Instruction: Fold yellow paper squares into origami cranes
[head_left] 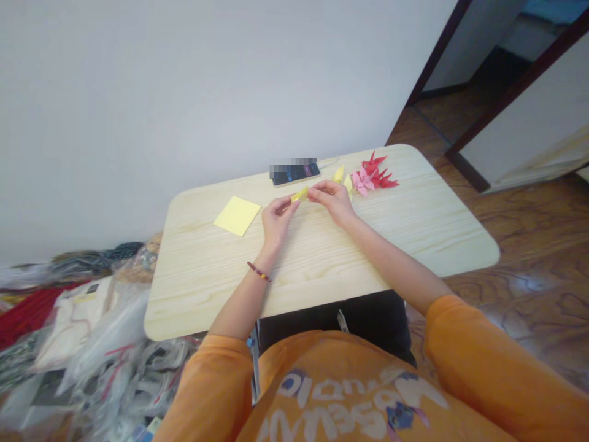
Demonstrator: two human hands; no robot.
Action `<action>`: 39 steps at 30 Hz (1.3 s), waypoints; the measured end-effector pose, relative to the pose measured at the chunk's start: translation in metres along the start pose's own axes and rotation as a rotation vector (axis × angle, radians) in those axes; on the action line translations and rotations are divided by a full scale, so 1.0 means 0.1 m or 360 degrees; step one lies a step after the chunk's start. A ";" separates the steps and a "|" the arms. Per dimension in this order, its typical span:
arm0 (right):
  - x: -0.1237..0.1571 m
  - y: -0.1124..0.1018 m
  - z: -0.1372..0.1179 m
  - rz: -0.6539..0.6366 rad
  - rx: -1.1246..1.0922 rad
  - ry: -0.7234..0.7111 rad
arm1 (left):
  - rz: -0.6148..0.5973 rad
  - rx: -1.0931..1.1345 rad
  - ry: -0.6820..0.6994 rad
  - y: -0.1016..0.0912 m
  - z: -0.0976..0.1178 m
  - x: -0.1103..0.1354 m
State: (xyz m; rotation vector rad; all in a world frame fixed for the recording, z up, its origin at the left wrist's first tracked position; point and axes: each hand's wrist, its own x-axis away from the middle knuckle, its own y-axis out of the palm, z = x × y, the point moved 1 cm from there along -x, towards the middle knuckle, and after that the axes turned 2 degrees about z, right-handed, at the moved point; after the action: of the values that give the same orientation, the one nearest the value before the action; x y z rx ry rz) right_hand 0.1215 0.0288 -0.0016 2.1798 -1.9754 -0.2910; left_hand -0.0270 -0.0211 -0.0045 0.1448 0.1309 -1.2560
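Observation:
My left hand (277, 216) and my right hand (332, 197) both pinch a narrow folded strip of yellow paper (300, 194) just above the light wooden table (427, 233). Each hand grips one end, fingers closed. A flat yellow paper square (237, 215) lies on the table left of my left hand. Beyond my right hand lie small folded yellow pieces (342, 177), a pink folded paper figure (362, 182) and red folded paper figures (378, 171).
A phone (295, 172) lies at the table's far edge by the white wall. Bags and cloth items (78, 331) are piled on the floor to the left. Wooden floor (529, 233) and a doorway are on the right.

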 end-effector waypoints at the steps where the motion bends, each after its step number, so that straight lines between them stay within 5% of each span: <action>1: 0.00 0.00 0.00 -0.0004 0.0002 -0.0001 | -0.0018 0.0032 -0.0037 0.00 -0.01 0.00; 10: 0.04 0.02 -0.03 -0.0112 0.0126 -0.0030 | -0.0066 0.0185 -0.0214 0.00 -0.04 0.02; 19: 0.02 0.02 0.02 -0.0187 0.0083 0.0000 | -0.0087 -0.0121 0.0163 0.01 -0.02 0.04; 26: 0.01 0.03 0.06 -0.0039 0.0089 0.0020 | -0.0084 -0.0210 0.0341 0.02 -0.01 0.07; 39: 0.04 0.05 0.03 0.0120 0.0486 -0.0012 | 0.0107 -0.0496 0.0261 0.03 0.00 0.03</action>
State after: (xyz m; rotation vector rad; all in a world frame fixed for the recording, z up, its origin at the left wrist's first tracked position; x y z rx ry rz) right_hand 0.1165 0.0238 -0.0034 2.2704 -2.2255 0.0162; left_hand -0.0233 -0.0234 -0.0054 -0.0178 0.4570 -1.1414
